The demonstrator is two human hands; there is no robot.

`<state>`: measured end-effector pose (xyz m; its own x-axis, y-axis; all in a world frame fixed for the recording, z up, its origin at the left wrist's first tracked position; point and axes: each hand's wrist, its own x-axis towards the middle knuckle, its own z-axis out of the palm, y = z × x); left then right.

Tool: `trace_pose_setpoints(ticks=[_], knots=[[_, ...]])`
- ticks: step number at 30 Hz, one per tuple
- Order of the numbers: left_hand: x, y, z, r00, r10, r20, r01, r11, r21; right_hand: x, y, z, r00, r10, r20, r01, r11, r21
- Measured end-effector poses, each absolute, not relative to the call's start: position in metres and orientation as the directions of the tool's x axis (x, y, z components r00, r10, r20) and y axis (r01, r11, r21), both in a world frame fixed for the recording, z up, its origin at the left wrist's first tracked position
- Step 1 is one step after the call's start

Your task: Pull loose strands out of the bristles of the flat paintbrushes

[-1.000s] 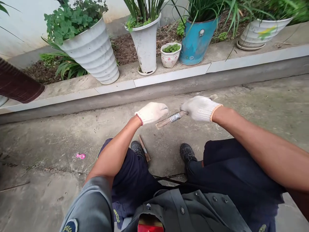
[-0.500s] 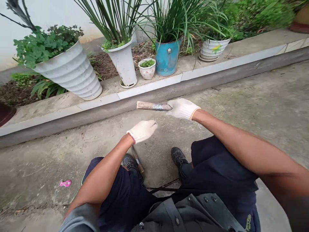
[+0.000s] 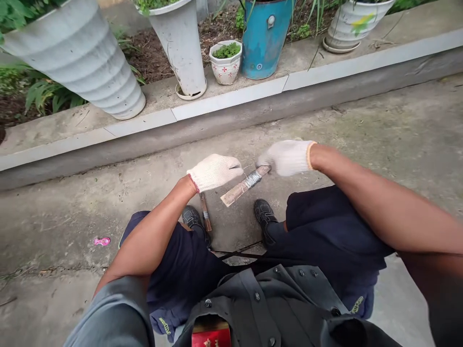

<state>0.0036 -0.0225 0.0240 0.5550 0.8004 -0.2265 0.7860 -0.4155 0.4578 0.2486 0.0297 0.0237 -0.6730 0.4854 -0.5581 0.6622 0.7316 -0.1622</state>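
Note:
My right hand [image 3: 287,158], in a white knit glove, grips the upper end of a wooden stick [image 3: 234,193]. Silvery wire [image 3: 252,179] is wound round the stick near my fingers. The stick's free end slants down to the left. Level with it, my left hand [image 3: 216,172], gloved too, pinches a thin strand that runs toward the right hand; the pinched end is hidden by the fingers. A second wooden stick [image 3: 206,213], also wound with wire, is below my left hand beside my left shoe [image 3: 194,221].
Ahead runs a low tiled ledge [image 3: 231,102] bearing a ribbed white pot [image 3: 97,62], a tall white pot [image 3: 184,53], a small patterned pot [image 3: 226,67], a blue bucket [image 3: 262,46] and another white pot [image 3: 356,26]. A pink object [image 3: 102,241] lies on the concrete at left.
The stick in my right hand has swung from nearly level to slanting down-left. My left hand appears higher and closer to the stick. The view has tipped downward.

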Motion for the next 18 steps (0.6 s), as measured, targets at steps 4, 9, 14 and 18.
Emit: trace_pose_setpoints(ticks=[4,9,14,18], knots=[[0.001,-0.023,0.025,0.607,0.774,-0.179,0.618,-0.319,0.719,0.261,0.032,0.031,-0.729,0.525,-0.440,0.684,0.595,-0.423],[0.005,-0.022,0.023,0.531,0.825,-0.194,0.537,-0.151,0.830,0.253,0.034,0.046,-0.521,0.822,-0.231,0.801,0.377,-0.465],[0.008,-0.026,0.032,0.438,0.857,-0.270,0.723,-0.158,0.673,0.241,0.040,0.049,-0.317,0.934,-0.164,0.927,0.269,-0.260],[0.005,-0.024,0.029,0.423,0.883,-0.204,0.833,-0.291,0.471,0.232,0.036,0.043,-0.228,0.922,-0.313,0.963,0.261,0.065]])
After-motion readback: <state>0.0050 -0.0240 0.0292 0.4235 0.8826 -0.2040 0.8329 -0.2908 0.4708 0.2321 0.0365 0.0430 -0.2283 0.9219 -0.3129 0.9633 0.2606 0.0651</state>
